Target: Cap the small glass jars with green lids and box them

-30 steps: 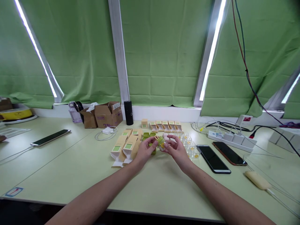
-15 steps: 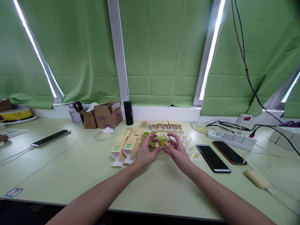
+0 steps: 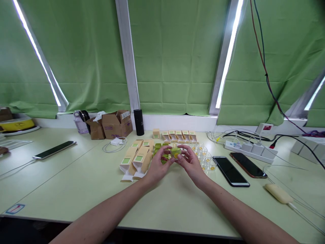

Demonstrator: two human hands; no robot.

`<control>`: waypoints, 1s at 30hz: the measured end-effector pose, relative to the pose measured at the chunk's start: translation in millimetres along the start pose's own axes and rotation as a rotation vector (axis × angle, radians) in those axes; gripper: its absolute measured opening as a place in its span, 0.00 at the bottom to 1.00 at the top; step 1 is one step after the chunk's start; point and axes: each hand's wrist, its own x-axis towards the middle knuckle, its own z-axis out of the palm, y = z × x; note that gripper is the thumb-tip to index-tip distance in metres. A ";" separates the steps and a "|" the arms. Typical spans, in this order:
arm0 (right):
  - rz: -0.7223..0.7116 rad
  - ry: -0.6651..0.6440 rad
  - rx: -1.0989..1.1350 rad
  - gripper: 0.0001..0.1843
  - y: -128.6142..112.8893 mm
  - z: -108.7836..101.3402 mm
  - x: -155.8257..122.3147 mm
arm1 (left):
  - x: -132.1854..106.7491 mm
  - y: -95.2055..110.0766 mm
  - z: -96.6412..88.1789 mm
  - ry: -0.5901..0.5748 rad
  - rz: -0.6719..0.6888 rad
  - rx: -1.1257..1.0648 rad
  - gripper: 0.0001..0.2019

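Between my fingertips is a small green block in a clear case (image 3: 175, 153), with a round yellow sticker on its front and a loop on top. My left hand (image 3: 161, 162) grips its left side, and my right hand (image 3: 189, 160) grips its right side. Left of my hands lie several beige cartons with green labels (image 3: 142, 158), their near flaps open. Several green pieces (image 3: 157, 146) sit behind my left hand, partly hidden by it. Several clear plastic covers with yellow stickers (image 3: 207, 157) stand just right of my right hand.
A row of opened small boxes (image 3: 179, 137) and one closed box (image 3: 156, 134) stand farther back. Two phones (image 3: 231, 171) and a power strip (image 3: 250, 150) with cables lie right. Cardboard boxes (image 3: 118, 124) and a black cylinder (image 3: 138, 122) line the back. Another person's hand (image 3: 3, 150) shows far left.
Both hands stay nearly in place around the encased green block, with only slight finger movement. At the far left edge, the other person's hand has shifted slightly.
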 end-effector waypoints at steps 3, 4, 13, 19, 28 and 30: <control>0.000 0.002 -0.007 0.25 -0.5 -0.9 1.1 | 1.0 0.2 -0.9 -0.001 -0.008 0.014 0.21; 0.005 0.005 -0.006 0.25 -0.7 -1.1 1.3 | 1.3 0.1 -1.3 0.001 -0.011 0.020 0.21; 0.118 0.028 0.232 0.27 4.7 -1.9 2.1 | -0.2 1.4 -3.1 0.063 0.009 0.039 0.22; 0.204 0.053 0.449 0.14 13.6 -13.4 9.9 | -1.7 3.6 -1.7 0.050 -0.001 -0.048 0.19; 0.201 0.061 0.424 0.14 15.9 -14.4 9.8 | -0.2 0.7 -2.0 0.046 -0.041 -0.051 0.19; 0.194 0.071 0.407 0.20 14.0 -12.5 8.4 | 0.4 0.5 -2.1 0.036 -0.057 -0.063 0.21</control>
